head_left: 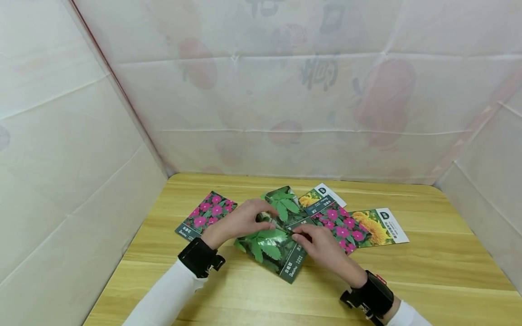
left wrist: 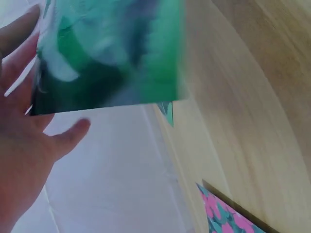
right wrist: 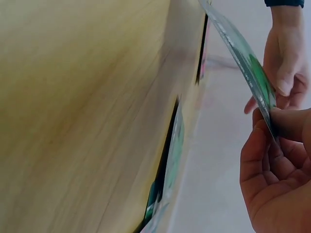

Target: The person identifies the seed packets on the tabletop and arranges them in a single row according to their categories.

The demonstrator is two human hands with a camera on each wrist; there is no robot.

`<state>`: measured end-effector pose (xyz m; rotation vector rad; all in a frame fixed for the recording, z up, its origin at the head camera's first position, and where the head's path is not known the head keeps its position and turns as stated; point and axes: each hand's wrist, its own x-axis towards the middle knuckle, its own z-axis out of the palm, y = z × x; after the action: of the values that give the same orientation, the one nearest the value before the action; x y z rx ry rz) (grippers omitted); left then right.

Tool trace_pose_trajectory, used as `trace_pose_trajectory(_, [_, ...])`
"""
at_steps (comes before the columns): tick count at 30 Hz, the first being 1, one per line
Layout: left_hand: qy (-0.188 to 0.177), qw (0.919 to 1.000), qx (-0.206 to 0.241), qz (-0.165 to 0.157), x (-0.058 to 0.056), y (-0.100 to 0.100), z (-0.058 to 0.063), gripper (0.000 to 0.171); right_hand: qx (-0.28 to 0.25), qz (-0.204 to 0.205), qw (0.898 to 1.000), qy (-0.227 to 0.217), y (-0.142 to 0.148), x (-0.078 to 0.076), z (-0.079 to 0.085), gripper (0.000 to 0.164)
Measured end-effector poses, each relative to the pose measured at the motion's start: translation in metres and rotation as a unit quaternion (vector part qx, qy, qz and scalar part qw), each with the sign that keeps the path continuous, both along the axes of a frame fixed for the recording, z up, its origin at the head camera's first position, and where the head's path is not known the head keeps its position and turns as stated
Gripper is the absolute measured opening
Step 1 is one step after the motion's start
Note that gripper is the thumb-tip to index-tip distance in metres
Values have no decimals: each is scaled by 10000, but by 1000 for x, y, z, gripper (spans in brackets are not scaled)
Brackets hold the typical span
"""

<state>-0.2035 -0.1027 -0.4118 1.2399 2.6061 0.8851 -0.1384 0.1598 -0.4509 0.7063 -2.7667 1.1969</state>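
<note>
A seed packet with green leaves on its front [head_left: 271,253] is raised and tilted above the table. My right hand [head_left: 322,246] pinches it at one corner between thumb and fingers, as the right wrist view shows. My left hand [head_left: 242,219] is at its other side with loosely extended fingers. In the left wrist view, those fingers pass behind the packet [left wrist: 107,58] while the thumb stands away from it. Whether they touch it is unclear. A second green-leaf packet [head_left: 281,199] lies just behind, partly covered by the left hand and the raised packet.
On the wooden table [head_left: 244,299], a pink-flower packet [head_left: 212,210] lies at left. To the right, another pink-flower packet [head_left: 342,228] overlaps a yellow-flower packet [head_left: 310,199] and a second yellow-flower packet [head_left: 375,226]. Pale cloth walls [head_left: 261,104] enclose the back and sides.
</note>
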Motion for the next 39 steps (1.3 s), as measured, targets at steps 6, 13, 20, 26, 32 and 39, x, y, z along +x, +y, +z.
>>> trace_pose_trajectory(6, [10,9902,1062,904,2,-5,-6,57,-294,-327,9990,109,9,1,0,7])
trace_pose_trajectory(13, [-403,9447,2432,2161,4,-13,-17,68,-919,-699,9928,326,15,5,-2,10])
trace_pose_trajectory(20, [-1271,9034,3455,2198,16,-15,-25,65,-1292,-923,9867,-351,13,10,-1,22])
trace_pose_trajectory(26, [-1820,8840,3661,2266,24,-12,-30,63,-1553,-994,9775,-1024,11,9,1,22])
trace_pose_trajectory(32, [-2360,8671,3742,2290,30,-7,-31,67,-1805,-918,9729,-1117,6,8,0,18])
trace_pose_trajectory(39, [-2211,8661,3697,2537,33,-2,-33,64,-1866,-847,9684,-1425,2,9,-2,20])
